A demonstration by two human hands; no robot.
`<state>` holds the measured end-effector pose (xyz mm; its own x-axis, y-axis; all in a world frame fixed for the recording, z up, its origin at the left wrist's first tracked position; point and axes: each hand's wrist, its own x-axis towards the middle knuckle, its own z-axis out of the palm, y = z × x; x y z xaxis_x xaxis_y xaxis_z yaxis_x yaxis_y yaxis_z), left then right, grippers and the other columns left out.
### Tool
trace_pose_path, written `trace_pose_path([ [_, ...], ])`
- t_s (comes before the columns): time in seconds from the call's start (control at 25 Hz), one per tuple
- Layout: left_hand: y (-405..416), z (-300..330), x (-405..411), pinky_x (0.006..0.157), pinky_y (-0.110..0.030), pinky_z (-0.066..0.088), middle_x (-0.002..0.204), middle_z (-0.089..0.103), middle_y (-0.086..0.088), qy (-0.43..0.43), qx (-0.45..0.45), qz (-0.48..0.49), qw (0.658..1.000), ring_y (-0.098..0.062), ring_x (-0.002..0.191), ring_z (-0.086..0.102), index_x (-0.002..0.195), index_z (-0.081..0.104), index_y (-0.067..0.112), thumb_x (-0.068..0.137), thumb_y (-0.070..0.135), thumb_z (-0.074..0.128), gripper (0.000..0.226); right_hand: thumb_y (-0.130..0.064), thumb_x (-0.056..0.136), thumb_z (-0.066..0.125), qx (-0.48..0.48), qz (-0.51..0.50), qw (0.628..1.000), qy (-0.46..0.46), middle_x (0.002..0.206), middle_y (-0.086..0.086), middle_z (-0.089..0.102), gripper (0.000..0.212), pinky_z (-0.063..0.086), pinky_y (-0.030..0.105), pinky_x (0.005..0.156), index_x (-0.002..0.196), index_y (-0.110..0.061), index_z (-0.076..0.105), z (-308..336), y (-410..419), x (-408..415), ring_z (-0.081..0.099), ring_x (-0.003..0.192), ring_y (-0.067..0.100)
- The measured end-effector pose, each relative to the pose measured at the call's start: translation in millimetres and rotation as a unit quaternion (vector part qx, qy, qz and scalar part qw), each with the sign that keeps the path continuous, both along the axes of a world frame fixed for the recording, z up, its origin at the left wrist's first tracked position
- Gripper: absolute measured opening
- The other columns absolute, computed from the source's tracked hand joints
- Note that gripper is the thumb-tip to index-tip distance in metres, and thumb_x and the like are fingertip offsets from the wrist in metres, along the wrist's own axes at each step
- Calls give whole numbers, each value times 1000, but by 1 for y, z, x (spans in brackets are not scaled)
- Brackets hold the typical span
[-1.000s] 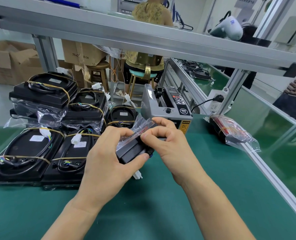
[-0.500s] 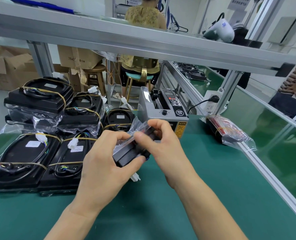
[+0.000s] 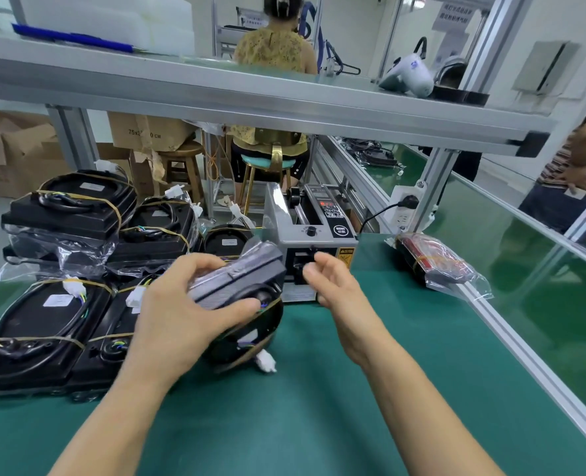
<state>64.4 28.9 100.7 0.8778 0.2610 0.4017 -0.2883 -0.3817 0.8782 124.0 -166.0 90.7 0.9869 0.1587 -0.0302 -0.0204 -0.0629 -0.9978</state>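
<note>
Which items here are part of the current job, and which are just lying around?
In the job: left hand gripping bagged black part; right hand reaching at tape dispenser.

Lying about: banded black units, bagged red item, white socket.

Factory packing line. Green-matted desk (image 3: 319,424) carries grey tape dispenser (image 3: 313,231). Left of dispenser: stacked black units (image 3: 68,214), cables banded. Above it: aluminium-profile shelf (image 3: 250,97). Far left behind: cardboard cartons (image 3: 6,149).
</note>
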Motion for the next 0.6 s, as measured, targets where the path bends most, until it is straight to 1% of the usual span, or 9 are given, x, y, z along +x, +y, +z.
trace_pose_path([
  [0.08,8,-12,2,67,-10,49,82,71,12,-12,-175,-69,982,-1,72,65,86,69,31,43,21,90,50,-34,72,81,-48,108,993,2,141,-16,46,86,33,20,103,144,-32,34,-12,-20,-1,42,130,-4],
  [0.12,7,-19,2,69,-13,52,84,72,7,-22,-243,-108,964,-5,74,66,88,70,30,47,13,84,46,-31,64,85,-68,161,985,-8,139,-18,49,94,36,21,105,144,-33,34,-13,-25,-3,44,129,-3],
  [0.16,5,-28,3,71,-15,53,86,72,4,-25,-293,-141,945,-8,77,67,89,71,29,53,7,77,43,-27,60,87,-79,195,977,-26,133,-17,56,90,42,21,100,138,-33,42,-12,-27,-5,52,123,-1],
  [0.24,0,-41,0,75,-17,54,93,72,0,-2,-346,-195,918,-11,83,66,91,71,28,58,3,71,42,-27,55,88,-131,186,971,-73,107,-13,70,67,50,20,83,116,-32,60,-2,-31,-5,66,99,4],
  [0.32,5,-51,-3,85,-21,53,103,71,0,58,-319,-224,919,-12,95,65,93,71,29,46,15,85,52,-31,53,87,-212,143,960,-115,93,-9,70,55,54,25,76,103,-32,62,7,-36,-6,67,87,8],
  [0.4,13,-54,-7,102,-29,44,116,67,3,108,-208,-180,955,-7,113,58,104,69,31,36,32,88,70,-29,55,86,-322,121,925,-163,90,-11,66,50,53,30,78,96,-34,58,9,-41,-6,63,86,10],
  [0.48,15,-50,-9,107,-28,34,128,59,10,77,-105,-123,984,-1,125,48,115,63,40,49,43,80,69,-25,57,86,-393,124,891,-191,87,-15,61,48,50,28,74,91,-37,54,6,-39,-7,57,84,8],
  [0.56,9,-44,-8,108,-19,31,134,54,13,28,-25,-145,989,-1,129,44,119,59,43,61,44,75,60,-21,58,86,-395,134,890,-184,85,-16,59,47,49,25,68,90,-35,54,2,-37,-7,55,82,7],
  [0.6,5,-42,-8,107,-14,29,133,53,14,28,-1,-164,986,-1,129,44,120,58,43,62,43,76,60,-21,58,86,-390,137,893,-179,86,-16,59,47,48,23,67,91,-35,54,-1,-36,-6,55,82,5],
])
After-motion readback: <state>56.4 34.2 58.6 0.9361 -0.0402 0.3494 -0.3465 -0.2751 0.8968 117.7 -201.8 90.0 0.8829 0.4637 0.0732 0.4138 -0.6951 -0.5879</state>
